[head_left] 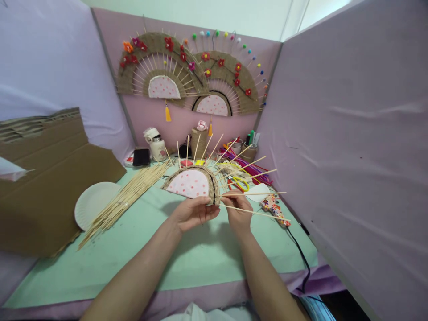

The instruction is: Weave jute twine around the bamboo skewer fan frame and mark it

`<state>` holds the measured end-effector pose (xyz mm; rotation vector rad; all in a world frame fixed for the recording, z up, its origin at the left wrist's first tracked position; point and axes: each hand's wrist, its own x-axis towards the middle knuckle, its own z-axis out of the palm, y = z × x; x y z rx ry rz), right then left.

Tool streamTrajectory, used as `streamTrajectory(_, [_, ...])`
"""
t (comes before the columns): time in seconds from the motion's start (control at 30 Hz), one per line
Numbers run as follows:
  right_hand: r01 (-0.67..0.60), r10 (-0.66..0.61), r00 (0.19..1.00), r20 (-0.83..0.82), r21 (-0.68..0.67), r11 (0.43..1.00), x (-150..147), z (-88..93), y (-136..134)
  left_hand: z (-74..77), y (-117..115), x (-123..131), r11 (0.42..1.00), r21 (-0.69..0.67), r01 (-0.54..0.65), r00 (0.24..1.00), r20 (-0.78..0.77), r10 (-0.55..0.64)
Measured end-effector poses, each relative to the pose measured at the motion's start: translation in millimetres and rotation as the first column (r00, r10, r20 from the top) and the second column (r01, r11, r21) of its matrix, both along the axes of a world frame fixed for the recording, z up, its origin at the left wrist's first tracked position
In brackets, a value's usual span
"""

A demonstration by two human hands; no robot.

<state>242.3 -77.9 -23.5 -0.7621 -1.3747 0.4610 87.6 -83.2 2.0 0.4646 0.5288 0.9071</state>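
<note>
A half-round fan base [187, 183], white with pink dots and edged in twine and a dark line, is tilted above the table. Thin wooden sticks stand out from its curved edge like rays. My left hand [195, 211] is closed on the base's lower right edge, thumb on top. At the same corner, the fingers of my right hand [238, 213] pinch a wooden stick [264, 193] near its inner end. Another stick [257, 213] runs just below it, to the right. Whether the pinched stick is fixed to the base is hidden by my fingers.
Loose sticks [129, 196] lie in a bundle at left, partly over a paper plate [96, 200], near a cardboard sheet [50, 187]. A flowered glue gun [276, 209] with a cord lies right, by scissors [239, 183] and pipe cleaners [257, 171]. Decorated fans [230, 60] hang behind.
</note>
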Motion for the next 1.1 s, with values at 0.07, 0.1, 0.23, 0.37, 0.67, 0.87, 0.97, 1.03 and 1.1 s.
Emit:
streamTrajectory(0.07, [-0.052, 0.050, 0.998, -0.039, -0.054, 0.997, 0.2, -0.5, 0.3, 0.6, -0.1, -0.2, 1.000, 0.005, 0.005, 1.000, 0.005, -0.005])
streamTrajectory(0.1, [-0.085, 0.080, 0.995, -0.058, -0.089, 0.992, 0.5, -0.6, 0.6, 0.8, -0.1, -0.3, 1.000, 0.009, 0.006, 1.000, 0.005, -0.006])
streamTrajectory(0.23, [-0.189, 0.167, 0.978, -0.123, -0.200, 0.961, 2.2, 0.2, 2.4, 0.6, 0.7, -0.8, 1.000, 0.012, 0.002, 1.000, -0.007, -0.002])
streamTrajectory(0.37, [-0.219, 0.186, 0.971, -0.151, -0.251, 0.943, 3.0, 2.7, 3.0, -0.8, 2.0, -1.1, 1.000, 0.004, 0.002, 1.000, -0.017, -0.002])
streamTrajectory(0.67, [-0.300, 0.209, 0.938, -0.277, -0.345, 0.890, 1.7, 1.2, 4.1, -2.6, 2.4, 0.1, 1.000, 0.013, 0.005, 1.000, -0.026, -0.005])
streamTrajectory(0.87, [-0.384, 0.256, 0.901, -0.351, -0.369, 0.847, 3.6, -3.3, 7.6, -1.5, 2.2, 1.0, 1.000, 0.028, 0.000, 0.999, -0.036, 0.001])
streamTrajectory(0.97, [-0.438, 0.293, 0.877, -0.380, -0.385, 0.812, 4.4, -2.8, 8.3, -1.2, 1.9, 1.5, 1.000, 0.031, -0.004, 0.999, -0.054, 0.005])
streamTrajectory(1.03, [-0.483, 0.323, 0.854, -0.407, -0.394, 0.782, 5.0, -2.0, 8.2, -1.8, 1.9, 1.7, 1.000, 0.030, -0.004, 0.998, -0.070, 0.006])
streamTrajectory(1.1, [-0.540, 0.355, 0.820, -0.449, -0.400, 0.741, 5.8, -1.2, 7.9, -3.1, 2.0, 1.7, 0.999, 0.032, -0.006, 0.996, -0.085, 0.009])
